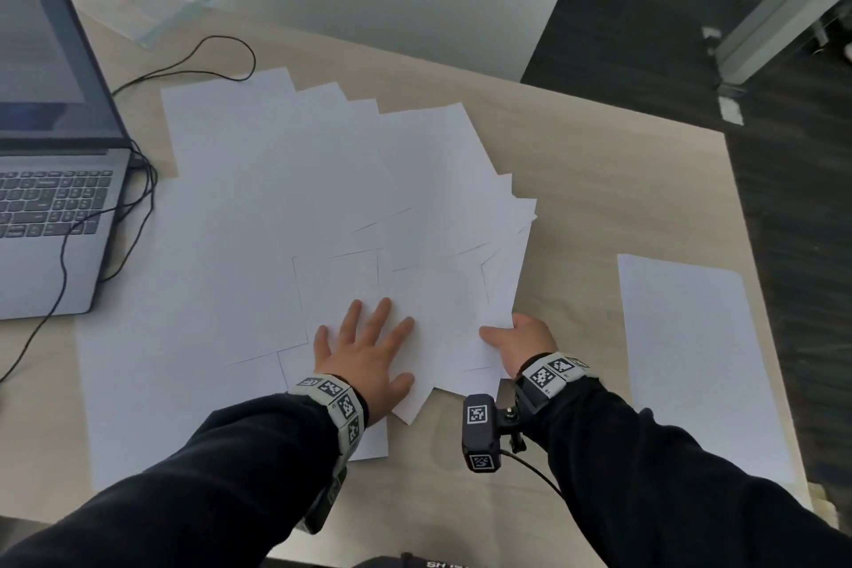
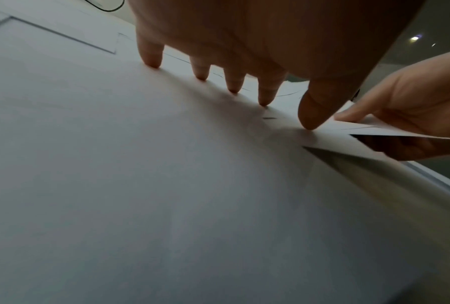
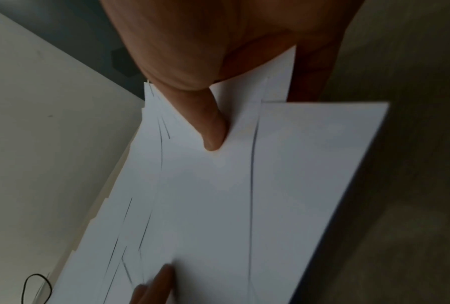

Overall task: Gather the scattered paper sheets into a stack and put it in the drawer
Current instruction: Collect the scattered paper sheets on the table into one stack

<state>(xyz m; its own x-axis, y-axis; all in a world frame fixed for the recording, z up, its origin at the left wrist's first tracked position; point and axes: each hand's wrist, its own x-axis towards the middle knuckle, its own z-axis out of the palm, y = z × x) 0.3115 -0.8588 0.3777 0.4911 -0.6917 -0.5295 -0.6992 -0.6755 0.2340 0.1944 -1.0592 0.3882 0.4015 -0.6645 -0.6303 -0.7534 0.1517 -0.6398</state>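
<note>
Several white paper sheets point(image 1: 286, 198) lie fanned and overlapping across the light wooden desk point(image 1: 599, 180). My left hand point(image 1: 364, 351) lies flat on them with fingers spread; in the left wrist view its fingertips point(image 2: 264, 100) press the paper point(image 2: 140, 164). My right hand point(image 1: 516, 341) pinches the near right corner of a bundle of sheets point(image 3: 218, 195), thumb point(image 3: 214, 131) on top and fingers underneath, lifting that edge slightly. One single sheet point(image 1: 696, 360) lies apart at the desk's right side. No drawer is in view.
An open grey laptop point(image 1: 50, 180) stands at the left with black cables point(image 1: 138, 198) running beside the sheets. A clear plastic piece point(image 1: 156, 14) lies at the back. The desk's right edge borders dark floor point(image 1: 783, 198).
</note>
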